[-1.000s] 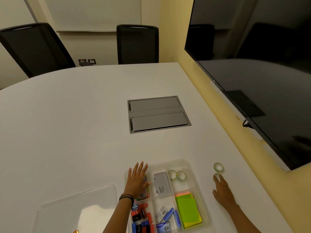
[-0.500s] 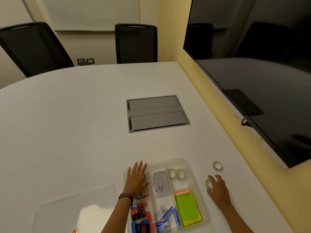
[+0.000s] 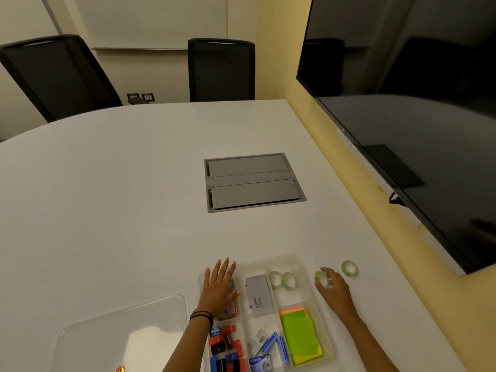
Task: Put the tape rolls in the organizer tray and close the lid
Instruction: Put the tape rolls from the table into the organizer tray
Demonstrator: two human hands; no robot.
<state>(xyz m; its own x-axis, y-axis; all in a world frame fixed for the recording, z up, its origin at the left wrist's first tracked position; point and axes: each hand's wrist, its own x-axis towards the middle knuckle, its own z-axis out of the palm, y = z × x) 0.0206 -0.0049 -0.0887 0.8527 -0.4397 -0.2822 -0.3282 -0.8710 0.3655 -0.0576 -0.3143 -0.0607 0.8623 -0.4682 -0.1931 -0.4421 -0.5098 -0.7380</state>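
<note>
On the white table point(image 3: 134, 197) stood a clear plastic organizer tray point(image 3: 298, 260) with several compartments, and its lid was off. The transparent flat lid point(image 3: 120, 336) lay on the table to the left of the tray, apart from it. The left hand point(image 3: 218, 289) lay flat with the fingers spread over the far left compartment, holding nothing. The right hand point(image 3: 334, 288) was just beside the right wall of the tray, and its fingers were closed around a small clear tape roll with a green core point(image 3: 321, 278), lifted on its edge. A second similar tape roll point(image 3: 349, 268) lay flat on the table near this hand, a little farther to the right. Two more clear tape rolls point(image 3: 283, 279) were already in the far right compartment, touching each other. Green sticky notes point(image 3: 299, 334) filled the compartment nearer to the person.
</note>
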